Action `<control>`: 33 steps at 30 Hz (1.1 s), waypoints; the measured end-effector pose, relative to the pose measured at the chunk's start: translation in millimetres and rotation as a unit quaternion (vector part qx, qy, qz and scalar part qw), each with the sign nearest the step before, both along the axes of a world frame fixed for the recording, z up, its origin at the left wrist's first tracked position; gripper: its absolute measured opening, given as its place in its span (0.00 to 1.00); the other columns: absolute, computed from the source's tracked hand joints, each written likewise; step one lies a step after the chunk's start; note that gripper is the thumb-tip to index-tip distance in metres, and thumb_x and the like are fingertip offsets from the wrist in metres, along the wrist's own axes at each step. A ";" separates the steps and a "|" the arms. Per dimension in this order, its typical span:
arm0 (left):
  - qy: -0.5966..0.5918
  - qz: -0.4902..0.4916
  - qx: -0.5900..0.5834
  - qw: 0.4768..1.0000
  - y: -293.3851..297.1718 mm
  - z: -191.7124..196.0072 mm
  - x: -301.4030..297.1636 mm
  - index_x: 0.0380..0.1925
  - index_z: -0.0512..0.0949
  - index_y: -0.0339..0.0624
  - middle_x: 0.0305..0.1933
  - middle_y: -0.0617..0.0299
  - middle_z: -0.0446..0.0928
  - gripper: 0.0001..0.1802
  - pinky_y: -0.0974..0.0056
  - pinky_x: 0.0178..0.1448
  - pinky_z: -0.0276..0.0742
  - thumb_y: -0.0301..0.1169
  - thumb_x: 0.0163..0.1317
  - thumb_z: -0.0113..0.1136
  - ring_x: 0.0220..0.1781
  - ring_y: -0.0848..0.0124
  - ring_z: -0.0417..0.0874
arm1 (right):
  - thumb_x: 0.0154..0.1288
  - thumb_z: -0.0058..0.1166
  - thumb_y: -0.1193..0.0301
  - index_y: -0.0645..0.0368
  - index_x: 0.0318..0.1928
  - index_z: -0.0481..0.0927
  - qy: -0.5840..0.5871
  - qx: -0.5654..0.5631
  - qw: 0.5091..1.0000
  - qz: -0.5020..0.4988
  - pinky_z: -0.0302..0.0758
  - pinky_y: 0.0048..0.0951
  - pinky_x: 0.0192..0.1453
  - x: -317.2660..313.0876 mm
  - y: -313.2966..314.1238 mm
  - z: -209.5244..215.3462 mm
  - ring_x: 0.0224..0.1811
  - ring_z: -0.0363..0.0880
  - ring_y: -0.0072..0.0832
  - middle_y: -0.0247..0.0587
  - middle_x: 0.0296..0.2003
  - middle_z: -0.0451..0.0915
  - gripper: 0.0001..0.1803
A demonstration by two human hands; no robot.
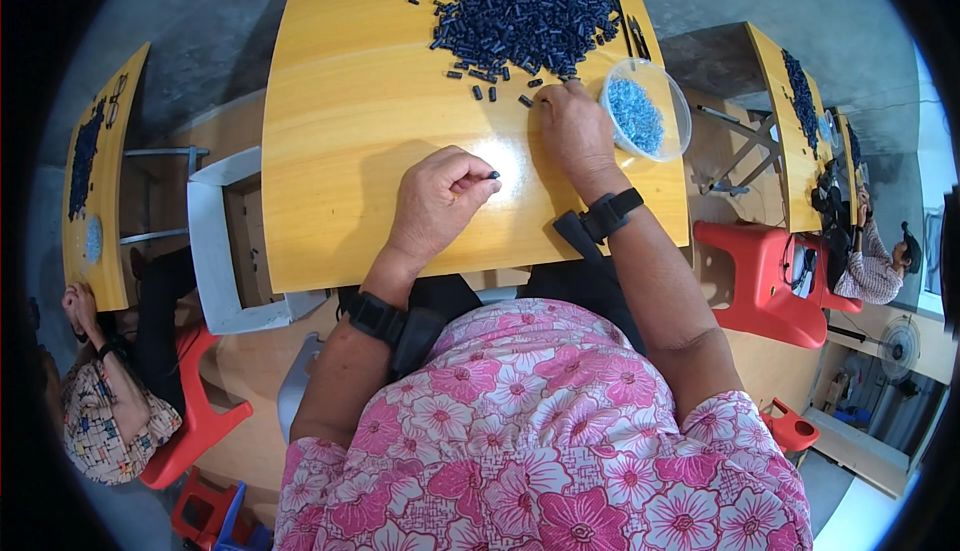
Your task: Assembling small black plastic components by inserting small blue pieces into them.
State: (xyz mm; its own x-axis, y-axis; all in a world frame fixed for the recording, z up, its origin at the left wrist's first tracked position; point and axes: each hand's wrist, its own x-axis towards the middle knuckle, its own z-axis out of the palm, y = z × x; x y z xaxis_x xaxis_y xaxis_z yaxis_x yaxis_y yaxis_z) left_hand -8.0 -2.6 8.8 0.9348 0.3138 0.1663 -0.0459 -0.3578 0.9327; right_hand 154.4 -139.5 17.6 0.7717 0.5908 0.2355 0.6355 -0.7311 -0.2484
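This looks like a small hand-assembly workshop. A heap of small dark cylinders (520,16) covers the top of the central worktop (335,181), with a clear tub (682,116) of bluish bits at its right. Similar dark piles lie on a worktop (112,201) at far left and another (797,196) at right. Seated co-workers (110,426), red plastic stools (765,286) and plain grey walls (205,11) surround them.

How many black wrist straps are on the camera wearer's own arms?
2. One black wrist strap sits behind the left hand, which pinches a small dark piece; the other strap sits behind the right hand. Both wrists show, so none seems hidden.
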 end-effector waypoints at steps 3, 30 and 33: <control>-0.003 -0.001 -0.014 1.000 -0.1 2.4 -0.1 0.31 0.82 0.34 0.31 0.61 0.80 0.04 0.71 0.38 0.78 0.21 0.57 0.69 0.31 0.76 0.81 | 0.63 0.54 0.73 0.57 0.39 0.83 -0.005 0.005 1.000 -0.005 0.80 0.44 0.42 -2.7 -1.0 -0.8 0.37 0.83 0.47 0.46 0.39 0.82 0.07; 0.006 0.002 -0.002 1.000 -1.3 -0.1 -1.9 0.31 0.82 0.34 0.31 0.61 0.80 0.04 0.71 0.37 0.77 0.22 0.57 0.69 0.31 0.76 0.81 | 0.61 0.53 0.75 0.60 0.29 0.77 0.040 0.130 0.990 0.022 0.73 0.51 0.37 -31.9 -29.3 -4.3 0.33 0.77 0.52 0.52 0.31 0.77 0.04; -0.002 0.002 -0.001 1.000 -1.7 -0.9 -1.9 0.30 0.82 0.34 0.31 0.61 0.80 0.04 0.71 0.37 0.77 0.22 0.57 0.69 0.31 0.76 0.81 | 0.62 0.54 0.75 0.59 0.31 0.76 0.030 0.117 0.993 0.012 0.73 0.51 0.37 -33.6 -28.7 -2.4 0.34 0.78 0.52 0.52 0.31 0.76 0.03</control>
